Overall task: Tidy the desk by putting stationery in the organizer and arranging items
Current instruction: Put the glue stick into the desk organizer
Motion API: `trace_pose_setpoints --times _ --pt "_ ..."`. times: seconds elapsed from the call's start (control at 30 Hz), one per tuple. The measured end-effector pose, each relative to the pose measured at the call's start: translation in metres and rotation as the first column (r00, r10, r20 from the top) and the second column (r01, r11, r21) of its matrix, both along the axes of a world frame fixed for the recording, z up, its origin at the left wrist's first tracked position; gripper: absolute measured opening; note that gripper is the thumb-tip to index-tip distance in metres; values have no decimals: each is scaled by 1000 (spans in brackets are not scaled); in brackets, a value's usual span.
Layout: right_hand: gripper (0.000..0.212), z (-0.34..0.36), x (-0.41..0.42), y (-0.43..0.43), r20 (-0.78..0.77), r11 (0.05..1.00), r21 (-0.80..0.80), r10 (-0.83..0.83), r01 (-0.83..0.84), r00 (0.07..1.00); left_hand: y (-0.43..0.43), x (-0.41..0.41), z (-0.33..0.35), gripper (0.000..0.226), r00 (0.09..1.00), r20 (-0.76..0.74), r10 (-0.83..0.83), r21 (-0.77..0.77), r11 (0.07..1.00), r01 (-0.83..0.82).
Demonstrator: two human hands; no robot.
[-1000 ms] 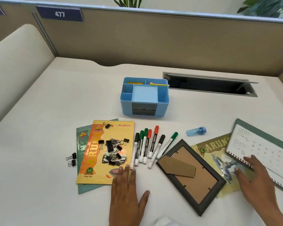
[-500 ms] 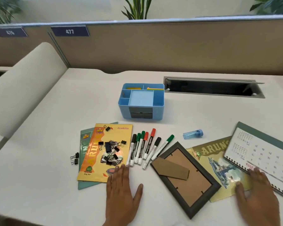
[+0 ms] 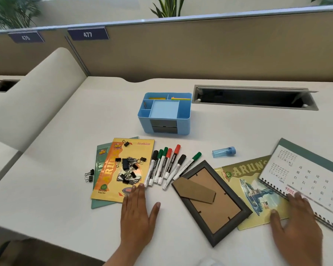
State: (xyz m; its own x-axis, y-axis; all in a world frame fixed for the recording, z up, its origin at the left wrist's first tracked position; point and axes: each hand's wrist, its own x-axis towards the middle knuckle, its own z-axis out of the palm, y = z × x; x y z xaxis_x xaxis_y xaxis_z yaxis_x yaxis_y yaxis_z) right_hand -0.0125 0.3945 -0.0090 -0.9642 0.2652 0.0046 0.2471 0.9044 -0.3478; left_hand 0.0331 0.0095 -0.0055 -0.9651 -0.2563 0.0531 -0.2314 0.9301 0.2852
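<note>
Desk (image 3: pixel 65 150): cream top, cable hatch at far right, all task items in a band across the near half.

Desk calendar (image 3: pixel 306 169): lies flat at near right, overlapping the far right corner of a yellow-green notebook (image 3: pixel 244 175).

Picture frame (image 3: pixel 215 214): face down, backing up, near centre, its right corner over that notebook's left edge.

Yellow notebook (image 3: pixel 106 175): near left, stacked on a green notebook (image 3: pixel 99 156).

Organizer (image 3: pixel 183 123): blue, upright, far centre, well apart from both hands. Coloured slips show in its far compartments; the middle tray looks bare.

Left hand (image 3: pixel 136 214): flat, palm down on the desk, fingers straight, fingertips at the near edge of the yellow notebook. Holds nothing.

Right hand (image 3: pixel 296 225): flat, fingers spread, lying across the near edge of the calendar and the notebook under it. Slightly blurred; no grip evident.

Markers (image 3: pixel 167 166): seven, fanned between yellow notebook and frame, caps pointing far.

Blue tube (image 3: pixel 223 151): on its side, right of the markers.

Binder clips (image 3: pixel 130 167): heap on the yellow notebook, one more (image 3: pixel 126 143) near its far edge, two loose (image 3: pixel 89 175) on the desk to the left.

Change over the last second: no item has shifted. Both hands have slid slightly nearer and remain flat; the view has lifted, showing more of the partition. Judgement: tidying has not started. Every loose item is outside the organizer, and neither hand has committed to a pick. Markers are closest to the left hand.
</note>
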Motion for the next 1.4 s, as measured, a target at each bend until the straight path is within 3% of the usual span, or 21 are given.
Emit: trace_pose_setpoints --times 0.07,0.17,0.33,0.43,0.63,0.73,0.8,0.97,1.1,1.17,1.3,1.4 --pt "73 1 0 0 2 1000 2 0 0 1000 7 -7 5 84 994 -35 107 42 994 -105" --pt "72 3 0 -1 4 1000 -7 -7 7 1000 13 -29 17 68 976 -72 207 73 977 -202" --pt "73 9 -1 -7 -26 999 -28 -25 24 999 2 -77 38 38 976 -161 148 59 988 -141" --pt "78 11 -1 -9 -48 999 -36 -32 31 998 -17 -101 47 29 973 -116 198 102 977 -186" --pt "77 -26 -6 6 25 999 46 -26 25 999 -68 -119 57 42 968 32 250 125 960 -252" --pt "92 -55 -12 29 126 991 114 51 -66 991 -80 -124 58 46 964 164 208 67 973 -222" --pt "90 -72 -9 38 155 999 41 -9 3 988 -84 -125 57 42 964 192 183 40 980 -194" --pt "81 -76 -7 36 71 996 55 -79 76 994 -90 -124 56 33 973 164 163 92 979 -180" --pt "78 -36 -8 15 82 992 115 -60 51 995 -99 -120 53 30 982 131 138 98 984 -151" --pt "76 -22 -7 4 0 992 92 -92 92 996 -104 -118 49 29 987 110 117 117 985 -129" --pt "56 11 -15 -18 -19 984 55 -170 171 985 -106 -110 42 23 996 40 84 167 982 -89" --pt "49 27 -25 -44 -114 990 -41 -137 133 984 -103 -101 36 27 998 3 60 194 979 -60"
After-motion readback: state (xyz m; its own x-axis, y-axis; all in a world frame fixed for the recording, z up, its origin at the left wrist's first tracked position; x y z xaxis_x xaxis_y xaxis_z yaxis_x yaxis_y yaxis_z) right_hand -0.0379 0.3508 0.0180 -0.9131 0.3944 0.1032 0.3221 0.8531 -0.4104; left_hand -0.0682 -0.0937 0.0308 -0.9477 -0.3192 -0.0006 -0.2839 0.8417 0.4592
